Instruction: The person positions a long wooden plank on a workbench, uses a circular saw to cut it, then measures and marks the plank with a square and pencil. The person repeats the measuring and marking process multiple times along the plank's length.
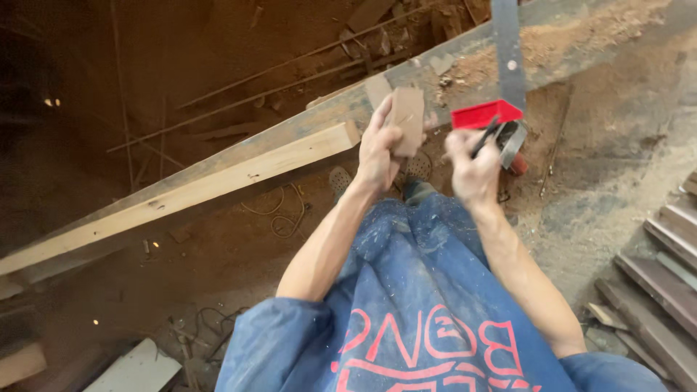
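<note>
Seen from above, over a blue shirt with red lettering [421, 348] dusted in sawdust. Left hand [377, 149] closed around a small flat wooden block [408, 116], thumb on one face and fingers behind, held up just above the worktop [581, 43] edge. Looks light, stiff and dry; rough sawn faces, so little chance of slipping; best gripped by the long edges, as now. At 3 o'clock of the block, right hand [475, 170] curled shut on a thin dark pencil [485, 136], tip aimed toward 1 o'clock. Just beyond the knuckles, a try square with red stock [485, 115] and a grey steel blade [508, 51] running to 12 o'clock; possibly also steadied by the same hand, hard to tell through the blur. At 9 o'clock, a long pale timber beam [181, 192] lying slantwise, heavy and rigid. Stacked dark boards [661, 290] at 4 o'clock; sawdust-covered floor [239, 247] below.
</note>
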